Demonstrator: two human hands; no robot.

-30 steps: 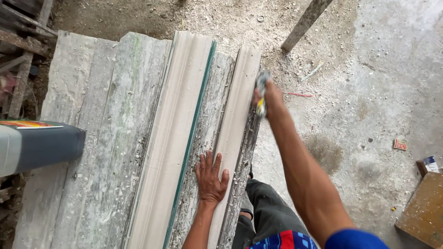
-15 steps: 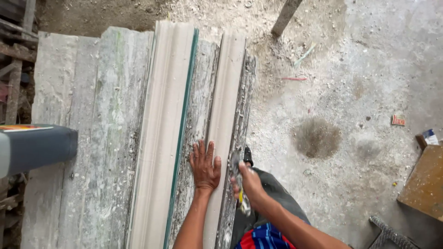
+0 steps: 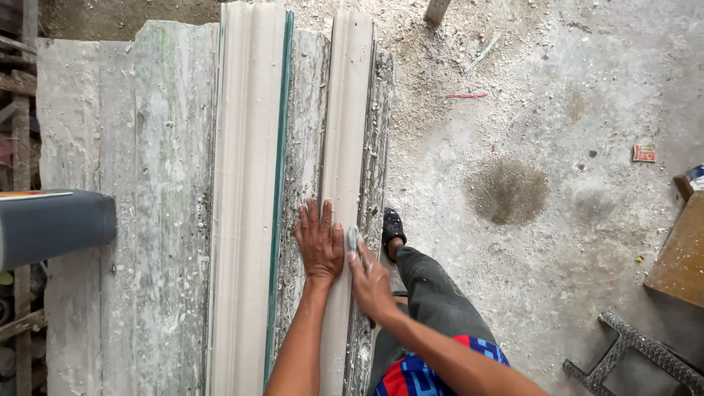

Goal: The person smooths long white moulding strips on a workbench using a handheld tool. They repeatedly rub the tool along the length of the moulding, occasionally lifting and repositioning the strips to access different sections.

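Head view: I see left hand (image 3: 320,240) laid flat, fingers spread, grasping nothing, pressing narrow pale moulding strip (image 3: 345,147) onto weathered plank table (image 3: 158,183). Right hand (image 3: 370,282) clenched around small grey sanding pad (image 3: 352,238), touching strip's right edge just beside left hand. Wider moulding (image 3: 246,183) with green edge lies parallel, to the left.

My judgement: strip long, stiff, light, dusty so somewhat slippery; thin profile may snap if lifted by one end. Hold flat near working spot, or lift with hands well apart.
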